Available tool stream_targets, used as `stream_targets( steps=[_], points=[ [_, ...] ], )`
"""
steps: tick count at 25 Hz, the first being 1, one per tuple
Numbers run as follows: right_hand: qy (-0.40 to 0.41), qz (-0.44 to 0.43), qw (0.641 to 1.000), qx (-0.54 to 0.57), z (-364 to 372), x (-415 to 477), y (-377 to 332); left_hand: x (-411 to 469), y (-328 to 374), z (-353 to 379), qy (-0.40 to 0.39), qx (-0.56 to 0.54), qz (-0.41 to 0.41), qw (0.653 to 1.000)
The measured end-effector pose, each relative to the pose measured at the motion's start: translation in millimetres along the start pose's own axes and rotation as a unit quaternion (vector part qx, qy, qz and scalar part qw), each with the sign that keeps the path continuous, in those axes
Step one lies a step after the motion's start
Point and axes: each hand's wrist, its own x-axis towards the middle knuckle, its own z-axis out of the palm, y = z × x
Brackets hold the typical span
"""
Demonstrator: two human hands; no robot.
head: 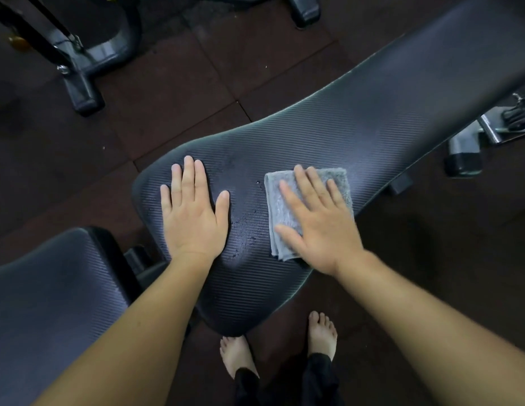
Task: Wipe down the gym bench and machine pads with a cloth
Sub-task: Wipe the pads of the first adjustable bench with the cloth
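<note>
- Under the right hand [317,227], at about 3 o'clock from the middle of the view, one grey folded cloth [280,208] lies flat on the long black bench pad [372,127].
- Its far edge shows past the fingertips towards 1 o'clock, and its near corner sticks out beside the thumb at 7 o'clock of the hand.
- The right fingers [306,183] are straight and spread, pressing down on the cloth with nothing curled round it.
- At 9 o'clock the left hand [191,212] lies palm down on the bare pad, well apart from the cloth. Its fingers [188,177] are straight and close together, the thumb out to the side, holding nothing.
- Between the two hands, small droplets [243,227] sit on the ribbed surface.
- Two pads are in view: the bench pad and a second pad [50,288] at 8 o'clock.
- Two bare feet [236,356] stand on the dark tiled floor [197,68] at 6 o'clock.
- One machine frame [79,54] stands at 11 o'clock.
</note>
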Motion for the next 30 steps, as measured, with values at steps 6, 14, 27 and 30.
stream_targets(
  steps=[6, 14, 27, 30],
  points=[
    [0.028, 0.162, 0.986, 0.027, -15, 39, 24, -1, -1, -3, -0.001, -0.005, 0.01, 1.0],
    [-0.005, 0.064, 0.994, 0.087, -11, 12, -8, -14, -38, -24, -0.054, -0.027, 0.069, 0.996],
    [-0.002, 0.123, 0.992, 0.017, -3, 8, -46, -94, -192, -47, -0.046, 0.044, 0.003, 0.998],
    [0.026, 0.158, 0.987, 0.016, 20, -19, -116, -102, -208, -35, -0.05, 0.049, -0.001, 0.998]
  ],
)
